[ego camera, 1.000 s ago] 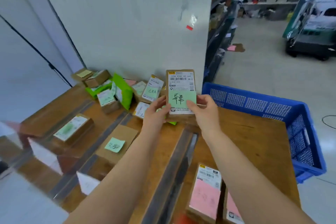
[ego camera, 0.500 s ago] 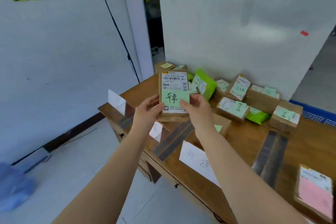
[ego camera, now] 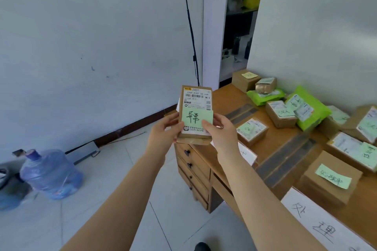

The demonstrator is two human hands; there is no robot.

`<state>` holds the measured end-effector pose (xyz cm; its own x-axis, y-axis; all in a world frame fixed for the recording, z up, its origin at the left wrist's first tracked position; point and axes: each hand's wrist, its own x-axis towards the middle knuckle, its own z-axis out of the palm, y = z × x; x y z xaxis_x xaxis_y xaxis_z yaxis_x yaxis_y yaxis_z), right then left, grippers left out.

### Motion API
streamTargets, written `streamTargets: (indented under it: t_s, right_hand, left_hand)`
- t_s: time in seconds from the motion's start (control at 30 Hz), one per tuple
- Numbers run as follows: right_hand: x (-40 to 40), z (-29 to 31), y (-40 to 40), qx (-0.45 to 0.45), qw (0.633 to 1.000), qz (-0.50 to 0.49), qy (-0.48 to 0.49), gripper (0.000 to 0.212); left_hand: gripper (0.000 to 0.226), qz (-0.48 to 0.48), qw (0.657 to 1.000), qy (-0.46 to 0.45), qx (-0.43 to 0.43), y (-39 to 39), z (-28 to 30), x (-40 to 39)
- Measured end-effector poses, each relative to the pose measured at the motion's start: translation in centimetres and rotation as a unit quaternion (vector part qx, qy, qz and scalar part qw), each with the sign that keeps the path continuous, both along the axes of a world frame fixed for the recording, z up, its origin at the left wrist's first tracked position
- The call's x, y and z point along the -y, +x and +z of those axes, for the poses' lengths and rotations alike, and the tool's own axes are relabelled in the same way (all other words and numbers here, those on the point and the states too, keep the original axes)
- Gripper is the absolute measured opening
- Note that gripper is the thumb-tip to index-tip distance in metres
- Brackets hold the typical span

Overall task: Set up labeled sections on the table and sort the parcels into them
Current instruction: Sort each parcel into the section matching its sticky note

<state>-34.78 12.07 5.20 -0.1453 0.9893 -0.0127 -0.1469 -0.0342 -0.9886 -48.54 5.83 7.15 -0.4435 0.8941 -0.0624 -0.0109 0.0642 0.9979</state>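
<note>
I held a small cardboard parcel (ego camera: 195, 115) upright in both hands, above the floor just off the left end of the wooden desk (ego camera: 271, 138). My left hand (ego camera: 163, 135) gripped its left edge with the thumb across the front; my right hand (ego camera: 221, 133) gripped the right edge, the thumb pressed on the green sticky note (ego camera: 196, 118) stuck below its shipping label (ego camera: 197, 97). Along the desk's far edge by the wall lay more labelled boxes and green mailer bags (ego camera: 310, 108). A white paper section sign (ego camera: 324, 228) with handwriting lay at the near edge. A water jug (ego camera: 51, 173) stood on the floor at left.
</note>
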Motion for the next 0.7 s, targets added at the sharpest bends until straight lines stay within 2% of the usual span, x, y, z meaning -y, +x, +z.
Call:
streamTargets:
  t_s: [0.33,0.63,0.7]
  right_hand:
    - [-12.8,-1.1,-9.2,0.01,1.0,-0.01,-0.013,0.024]
    - [-23.3,-2.2,-11.7,0.065,0.991,-0.113,-0.03,0.026]
    - [-25.8,-2.8,-12.2,0.074,0.986,-0.143,-0.041,0.026]
  left_hand:
    - [0.03,-0.014,0.999,-0.044,-0.028,-9.4,-0.4,-13.5]
    - [0.025,-0.126,0.989,-0.068,-0.046,-12.6,-1.2,-26.9]
    - [0.03,-0.164,0.983,-0.071,-0.051,-13.4,-1.8,-30.4]
